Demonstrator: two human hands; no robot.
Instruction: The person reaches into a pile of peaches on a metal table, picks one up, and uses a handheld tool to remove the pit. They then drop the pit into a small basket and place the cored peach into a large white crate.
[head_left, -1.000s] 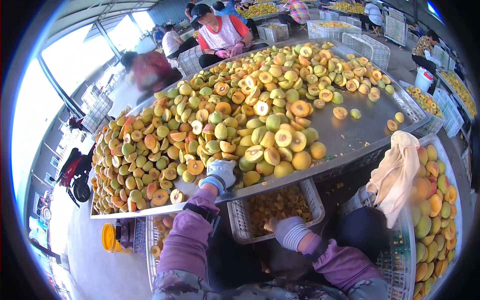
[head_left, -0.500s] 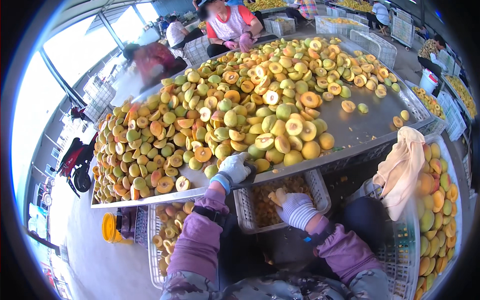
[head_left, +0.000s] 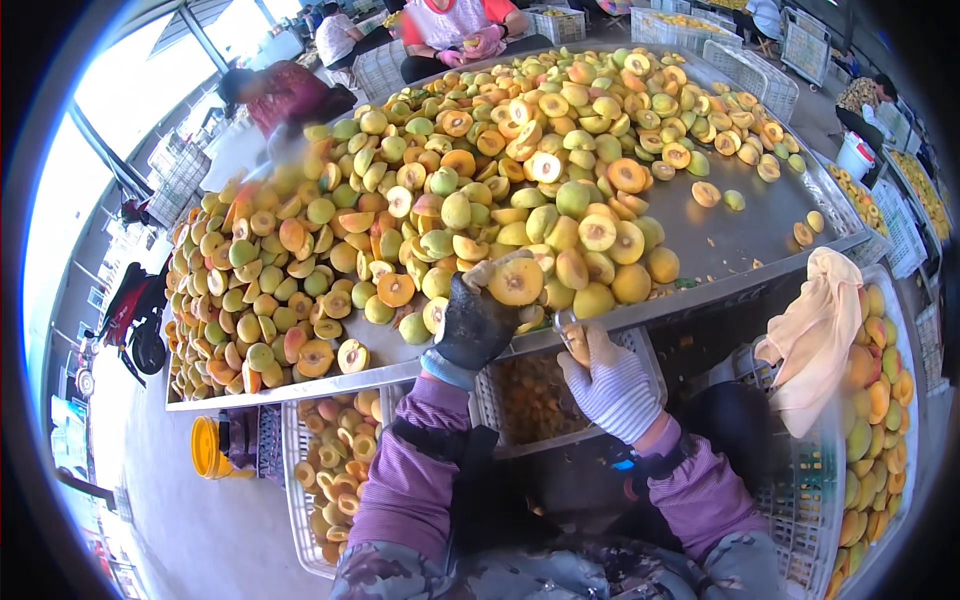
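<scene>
My left hand, in a grey-and-black coated glove, holds a halved yellow peach with its cut face and brown stone turned up. Just to the right, my right hand wears a white glove with thin stripes. Its fingers close around a small tool with a tan handle and a curved metal tip; the tip is close to the fruit, apart from it. Both hands are at the near edge of a metal table, where a broad heap of peach halves lies.
Under the table edge stands a crate with small brown pieces in it. Crates of peach halves flank me, left and right; a peach-coloured cloth drapes over the right one. A yellow bucket stands left. Across the table a person handles fruit.
My left hand has turned over and lifted a peach half from the heap's edge. My right hand has risen from above the crate toward it with the tool. The view has shifted slightly.
</scene>
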